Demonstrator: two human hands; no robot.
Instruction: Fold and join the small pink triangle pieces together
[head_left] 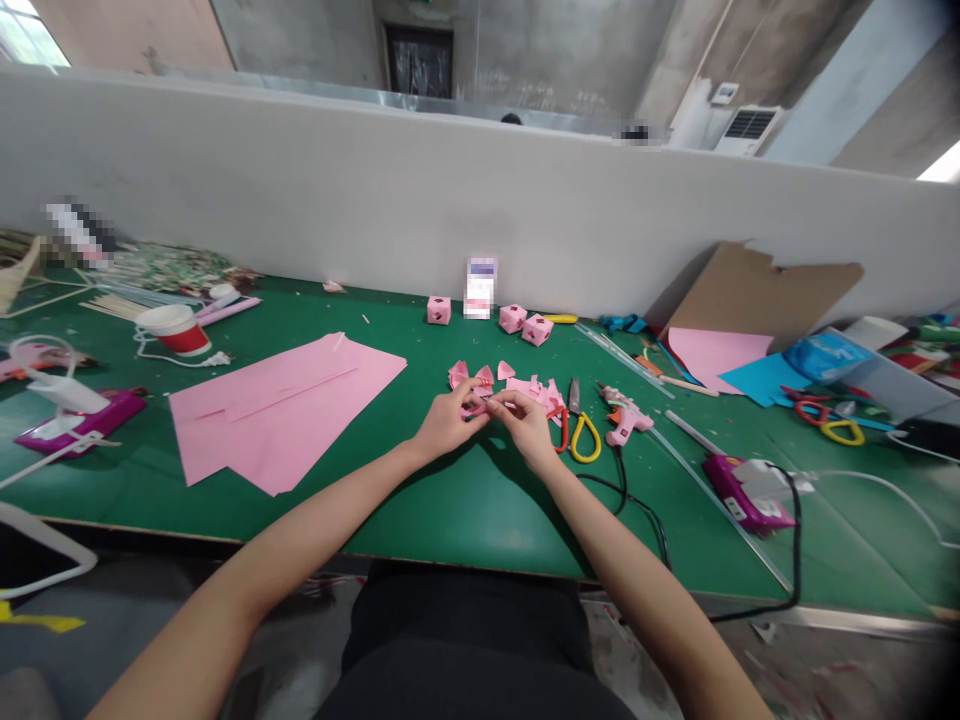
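My left hand and my right hand meet above the green table, fingers closed on a small pink paper piece between them. Just beyond them lie folded pink pieces and pink paper scraps. Three small pink paper boxes, one a cube, stand farther back. Scissors with yellow and orange handles lie to the right of my right hand, beside a pink glue gun. Large pink paper sheets are spread on the left.
A red and white cup and a purple power strip are at left. Another purple power strip with a black cable lies right. Cardboard, blue paper and more scissors sit farther right. A grey partition runs behind.
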